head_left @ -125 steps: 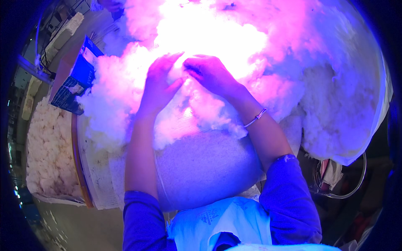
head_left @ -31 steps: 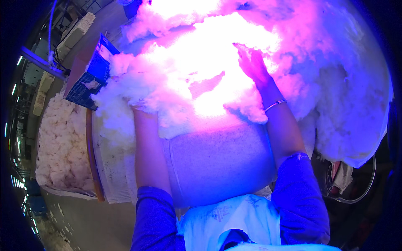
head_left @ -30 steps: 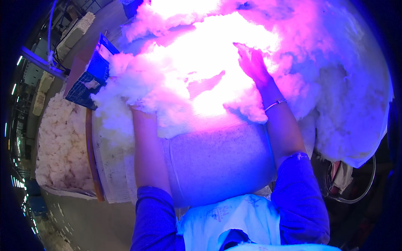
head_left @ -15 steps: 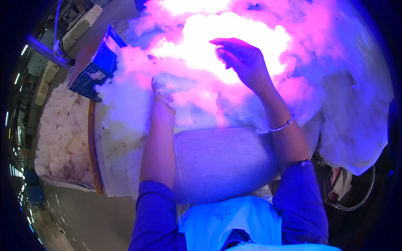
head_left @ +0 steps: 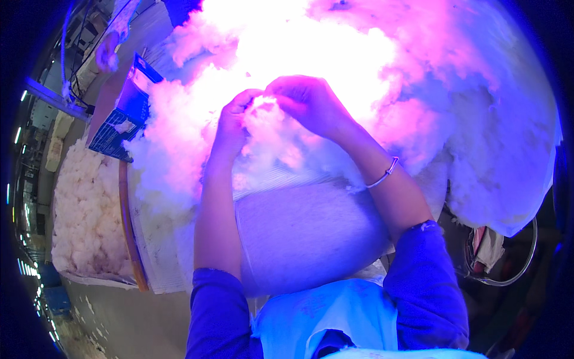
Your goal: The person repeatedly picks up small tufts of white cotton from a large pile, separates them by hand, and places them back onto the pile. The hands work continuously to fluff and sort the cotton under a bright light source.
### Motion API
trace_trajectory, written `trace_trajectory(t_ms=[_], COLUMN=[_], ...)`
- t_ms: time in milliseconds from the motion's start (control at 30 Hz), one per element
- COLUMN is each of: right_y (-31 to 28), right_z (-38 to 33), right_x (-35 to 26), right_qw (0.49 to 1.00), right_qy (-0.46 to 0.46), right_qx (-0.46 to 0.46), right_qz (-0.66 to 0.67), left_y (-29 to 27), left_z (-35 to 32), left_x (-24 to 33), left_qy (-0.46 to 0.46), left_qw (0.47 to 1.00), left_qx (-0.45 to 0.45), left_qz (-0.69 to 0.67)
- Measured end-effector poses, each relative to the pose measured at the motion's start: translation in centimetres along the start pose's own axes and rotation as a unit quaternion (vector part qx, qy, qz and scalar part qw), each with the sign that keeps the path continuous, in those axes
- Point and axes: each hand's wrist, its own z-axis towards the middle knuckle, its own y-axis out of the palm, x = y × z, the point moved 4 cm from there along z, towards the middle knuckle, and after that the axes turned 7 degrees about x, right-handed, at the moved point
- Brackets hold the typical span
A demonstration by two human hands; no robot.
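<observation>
A heap of fluffy white fibre (head_left: 412, 90), like raw cotton, spreads over the work surface under a glaring pink-violet light. My left hand (head_left: 235, 122) and my right hand (head_left: 308, 106) meet at its near side, fingertips close together. Both are closed in a pinch on a tuft of fibre (head_left: 267, 116), which hangs between them. The glare washes out part of the fingertips. My right wrist wears a thin bangle (head_left: 384, 172).
A blue box (head_left: 122, 122) stands left of the heap. Beyond it shows what looks like another person's hand (head_left: 107, 52). More fibre (head_left: 89, 209) lies at the left behind a wooden strip (head_left: 127, 227). A padded pale surface (head_left: 311, 233) sits before me; a looped tube (head_left: 520, 263) hangs right.
My right hand has come down and left to meet my left hand, which has risen clear of the fibre. Both now pinch a tuft. A hand-like shape has appeared at the upper left.
</observation>
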Motion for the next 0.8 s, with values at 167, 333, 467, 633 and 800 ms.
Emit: trace_trajectory(t_ms=[167,333,467,633,800], right_y=[-5.2,-5.8,-1.5,-4.1,-8.3], right_z=[1.8,1.9,-0.4,-0.5,-0.5], right_x=[1.3,3.1,4.9,10.9,12.3], right_qw=[0.977,0.985,0.967,0.989,0.973], right_qy=[0.076,0.059,-0.153,0.144,0.016], right_qx=[0.174,0.155,-0.087,-0.001,0.161], right_qz=[0.099,0.058,-0.187,0.043,-0.163], left_y=[-3.0,-2.2,-0.3,-1.3,-4.7], left_z=[-0.2,-0.2,-0.7,-1.3,-1.1], left_x=[-0.9,0.0,2.3,5.1,3.6], left_qy=[0.007,-0.053,0.006,0.123,-0.009], left_qw=[0.997,0.977,0.997,0.992,0.999], left_qx=[-0.013,-0.1,-0.065,0.01,0.046], left_qz=[-0.069,-0.18,-0.039,-0.022,0.014])
